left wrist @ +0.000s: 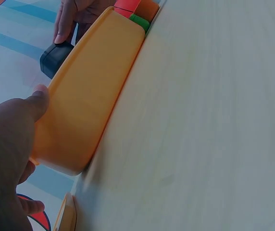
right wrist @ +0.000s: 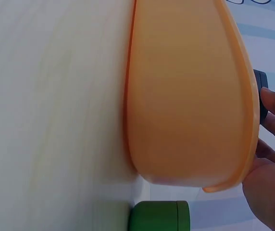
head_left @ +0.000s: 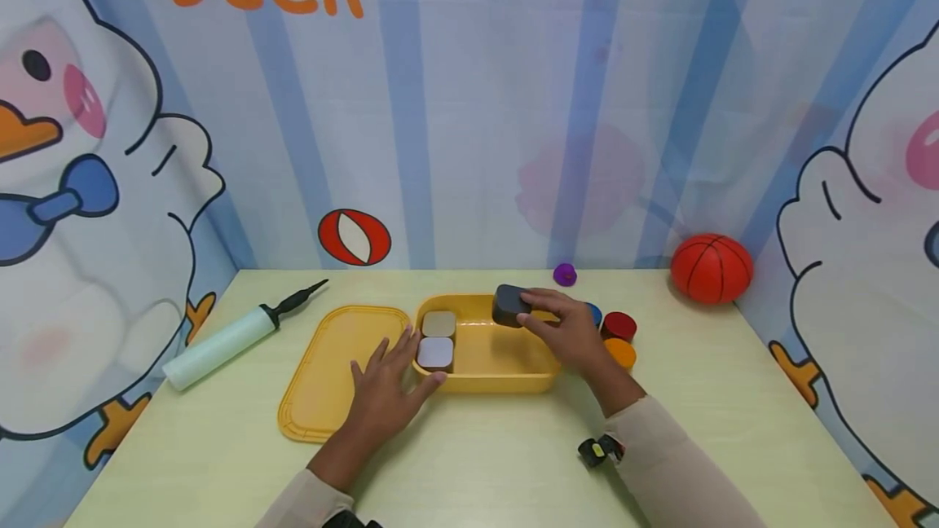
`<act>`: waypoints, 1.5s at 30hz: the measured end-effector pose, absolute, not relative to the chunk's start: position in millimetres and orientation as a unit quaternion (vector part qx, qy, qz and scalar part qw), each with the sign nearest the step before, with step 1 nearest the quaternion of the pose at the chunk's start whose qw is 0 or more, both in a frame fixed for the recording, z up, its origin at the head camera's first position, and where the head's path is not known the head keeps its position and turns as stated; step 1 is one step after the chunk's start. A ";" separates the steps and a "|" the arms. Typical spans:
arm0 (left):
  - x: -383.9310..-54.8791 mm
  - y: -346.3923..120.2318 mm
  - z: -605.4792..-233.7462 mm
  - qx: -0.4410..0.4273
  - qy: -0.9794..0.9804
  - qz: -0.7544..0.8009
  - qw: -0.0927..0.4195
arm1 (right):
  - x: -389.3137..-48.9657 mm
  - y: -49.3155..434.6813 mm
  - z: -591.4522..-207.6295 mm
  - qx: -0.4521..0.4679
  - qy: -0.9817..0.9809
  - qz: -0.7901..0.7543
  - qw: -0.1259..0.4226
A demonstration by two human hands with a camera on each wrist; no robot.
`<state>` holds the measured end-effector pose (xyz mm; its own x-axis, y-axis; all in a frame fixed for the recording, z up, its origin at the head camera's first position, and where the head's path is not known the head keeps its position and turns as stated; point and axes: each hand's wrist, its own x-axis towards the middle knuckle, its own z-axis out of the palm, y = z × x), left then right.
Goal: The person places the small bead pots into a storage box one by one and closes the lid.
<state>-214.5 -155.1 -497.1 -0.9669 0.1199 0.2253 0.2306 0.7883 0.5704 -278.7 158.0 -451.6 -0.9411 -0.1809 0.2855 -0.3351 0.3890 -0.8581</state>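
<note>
A yellow rectangular tub (head_left: 484, 384) stands mid-table. At its left end sit two rounded-square pieces, one beige-topped (head_left: 438, 323) and one white-topped (head_left: 436, 352). My right hand (head_left: 570, 332) pinches a dark grey rounded-square block (head_left: 508, 305) between thumb and fingers, over the tub near its back rim. The block also shows in the left wrist view (left wrist: 55, 58), beyond the rim. Fingers spread, my left hand (head_left: 389, 392) rests against the tub's left end, with its thumb at the front corner. In the left wrist view, the thumb (left wrist: 39, 101) touches the rim.
A yellow lid (head_left: 323, 385) lies left of the tub, and a pale green hand pump (head_left: 223, 346) lies further left. Red (head_left: 619, 324), orange (head_left: 620, 353), blue (head_left: 594, 314) and green (right wrist: 159, 216) pieces stand right of the tub. Behind are a purple knob (head_left: 565, 274) and red ball (head_left: 711, 269).
</note>
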 end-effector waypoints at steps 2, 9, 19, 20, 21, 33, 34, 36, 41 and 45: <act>-214.4 -155.1 -496.6 -0.093 -0.942 -0.311 0.088 | -278.8 154.4 -450.1 0.153 -0.835 0.523 0.073; -213.4 -154.4 -494.8 -0.092 -0.942 -0.312 0.090 | -283.3 142.8 -450.2 0.152 -0.848 0.500 0.083; -214.7 -154.6 -495.9 -0.093 -0.944 -0.304 0.087 | -288.7 128.4 -453.1 0.145 -0.852 0.501 0.044; -214.7 -154.8 -496.0 -0.093 -0.944 -0.304 0.087 | -290.0 127.2 -454.3 0.148 -0.852 0.501 0.043; -214.7 -155.0 -495.9 -0.094 -0.944 -0.304 0.088 | -290.9 126.1 -454.9 0.146 -0.851 0.503 0.039; -213.8 -154.4 -495.5 -0.099 -0.943 -0.306 0.090 | -299.5 108.0 -460.5 0.065 -0.862 0.502 -0.010; -213.7 -154.4 -495.6 -0.098 -0.943 -0.306 0.089 | -300.2 106.6 -460.9 0.059 -0.866 0.497 -0.011; -214.0 -154.5 -496.0 -0.098 -0.943 -0.304 0.090 | -301.6 103.9 -461.8 0.051 -0.871 0.488 -0.018; -214.6 -155.1 -496.5 -0.099 -0.944 -0.303 0.089 | -301.9 100.3 -461.1 0.048 -0.876 0.478 -0.031; -214.4 -155.7 -496.1 -0.100 -0.943 -0.305 0.089 | -301.1 99.3 -461.6 0.055 -0.877 0.477 -0.035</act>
